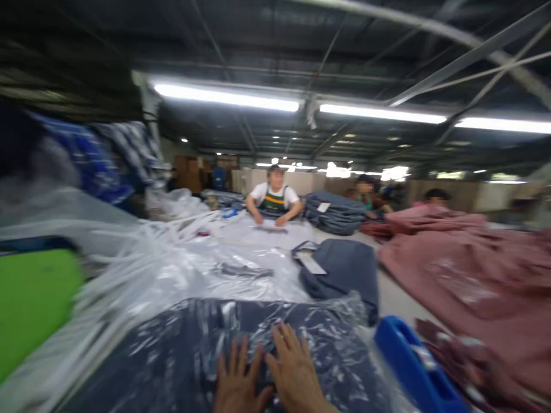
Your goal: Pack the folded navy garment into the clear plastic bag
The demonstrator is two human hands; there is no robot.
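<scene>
Dark navy folded fabric in a clear plastic bag (172, 355) fills the near part of the table. My left hand (241, 378) lies on the plastic with its fingers spread. Just right of it, my right hand (295, 367) rests flat on the same bag, fingers stretched forward. Neither hand grips anything. Behind the bag, clear plastic sheets (172, 272) are spread out. A folded dark grey garment (348, 264) with a white tag (312, 263) sits beyond the bag's right side.
A blue tape dispenser (413, 361) stands right of the bag. Pink fabric (482, 275) is heaped at the right. On the left is a bright green panel (38, 304). A person in a green apron (273, 201) works across the table, near a stack of grey garments (333, 215).
</scene>
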